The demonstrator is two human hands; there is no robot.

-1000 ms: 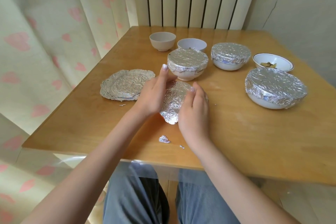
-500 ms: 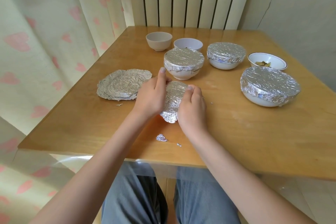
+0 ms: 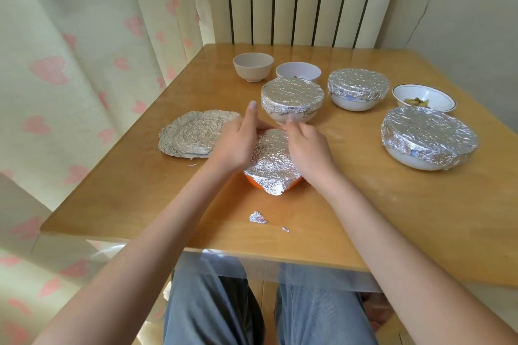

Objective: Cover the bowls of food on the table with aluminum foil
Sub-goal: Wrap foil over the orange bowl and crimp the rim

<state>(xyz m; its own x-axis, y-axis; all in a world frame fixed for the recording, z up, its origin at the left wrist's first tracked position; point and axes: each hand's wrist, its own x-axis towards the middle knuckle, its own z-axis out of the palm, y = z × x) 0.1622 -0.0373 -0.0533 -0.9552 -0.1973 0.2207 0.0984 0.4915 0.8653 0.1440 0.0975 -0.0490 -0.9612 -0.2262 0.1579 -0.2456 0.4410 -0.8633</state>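
Silver crinkled foil (image 3: 270,159) is covering an orange bowl (image 3: 253,181) at the frame's centre. A honey-yellow wooden table (image 3: 392,213) is filling the middle. At upper centre a beige bowl (image 3: 253,66) is sitting beside a white bowl (image 3: 298,71). A cream curtain (image 3: 84,50) with pink hearts is hanging at left. Blue-grey trousers (image 3: 213,305) are showing at the bottom.

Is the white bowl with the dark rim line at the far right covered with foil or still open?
Open. The rim-lined bowl has no foil; brownish food pieces show inside. The large bowl in front of it is foil-covered.
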